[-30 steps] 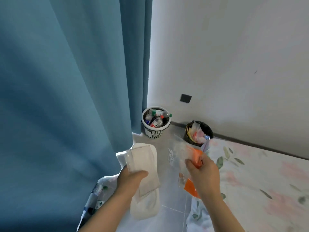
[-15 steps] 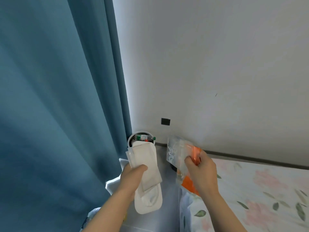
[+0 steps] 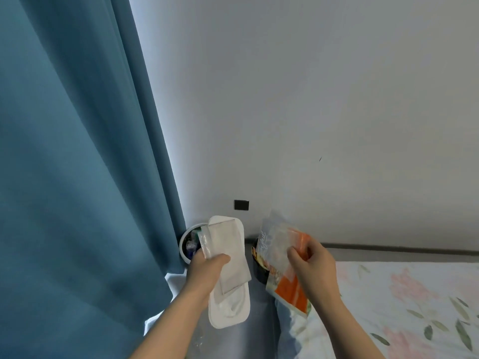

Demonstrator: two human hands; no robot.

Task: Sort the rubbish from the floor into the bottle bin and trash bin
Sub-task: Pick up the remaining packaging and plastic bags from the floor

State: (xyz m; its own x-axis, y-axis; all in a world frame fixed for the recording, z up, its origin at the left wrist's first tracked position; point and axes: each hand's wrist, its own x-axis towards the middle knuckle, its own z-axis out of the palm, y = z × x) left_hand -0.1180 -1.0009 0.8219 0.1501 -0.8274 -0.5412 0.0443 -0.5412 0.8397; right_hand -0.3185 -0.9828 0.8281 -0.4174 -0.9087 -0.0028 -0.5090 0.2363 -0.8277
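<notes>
A: Any writing legible?
B: Only cursive script on the clear plastic bag (image 3: 274, 246), and it's unreadable. The right hand (image 3: 311, 265) pinches that bag with a glossy orange wrapper (image 3: 287, 290), lower centre.
A: And the left hand (image 3: 207, 268)?
B: It grips a flat white slipper (image 3: 233, 309) and a thin packet (image 3: 233, 270), overlapping the white-rimmed bottle bin (image 3: 184, 238). The black trash bin (image 3: 259, 274) shows between the hands.

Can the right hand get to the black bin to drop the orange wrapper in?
Probably yes. The right hand holds the orange wrapper just in front of the black bin in this view, with nothing seen between them, though the wrapper hides most of the bin.
</notes>
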